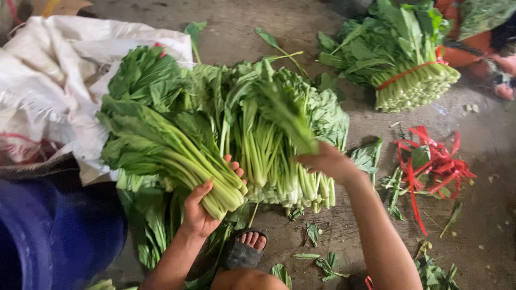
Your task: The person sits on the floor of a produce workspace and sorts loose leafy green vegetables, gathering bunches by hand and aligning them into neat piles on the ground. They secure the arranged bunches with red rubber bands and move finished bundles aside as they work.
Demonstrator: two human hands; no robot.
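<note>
My left hand (207,201) grips a thick bunch of leafy greens (161,139) near the cut stem ends, leaves pointing up and left. My right hand (327,159) rests on top of a second, larger pile of the same greens (279,134), which lies on the concrete floor with its pale stems toward me. My right hand seems to hold a blurred leafy stalk over that pile. My sandalled foot (248,246) shows below the stems.
A tied bundle of greens (400,59) with a red band lies at the far right. Loose red ties (432,161) sit on the floor at right. A white sack (48,80) is at left, a blue tub (59,231) at lower left. Leaf scraps (322,263) litter the floor.
</note>
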